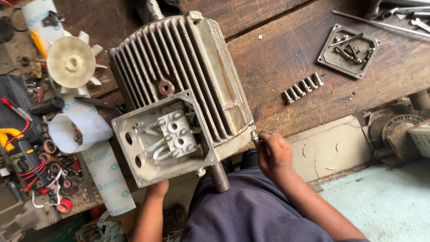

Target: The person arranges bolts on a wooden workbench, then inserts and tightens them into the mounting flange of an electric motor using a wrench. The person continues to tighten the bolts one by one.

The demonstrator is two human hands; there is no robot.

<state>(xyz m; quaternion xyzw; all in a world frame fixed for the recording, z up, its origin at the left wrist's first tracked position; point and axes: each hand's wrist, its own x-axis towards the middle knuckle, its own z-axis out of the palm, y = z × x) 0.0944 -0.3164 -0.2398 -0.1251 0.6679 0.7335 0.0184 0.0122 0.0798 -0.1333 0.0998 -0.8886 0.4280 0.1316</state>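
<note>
Motor (188,89): finned grey housing, lying on the wooden bench (286,58), shaft end (218,175) overhanging the near edge toward the person.
Terminal box (156,139): open — its cover is off, white terminal block (177,134) and leads exposed.
Cover plate (349,50): lies well apart at the bench's far right, inside up, with a few screws and a bar in it.
Fan (71,62): cream plastic fan lies off the motor, to its left — judged already removed.
Bolts (302,87): a row of short bolts lined up on the bench right of the motor, apart from it.
Progress: judged as strip-down or reassembly part way along; box cover, fan and several bolts are off, housing itself in one piece. Which direction the work runs cannot be told from this view.
Right hand (273,152): at the motor's near right corner, fingers curled and pinched narrow on a small metal piece (254,136) — bolt or nut, too small to tell — touching the end-plate edge. Wrist bent, forearm rising from lower right.
Left hand (156,188): under the near edge of the terminal box, mostly hidden; seems to brace the motor from below. Whether its fingers are closed cannot be told.
Surroundings: red and black cables (27,170), rings and clutter at left; paper roll (78,130) just beside the box.
</note>
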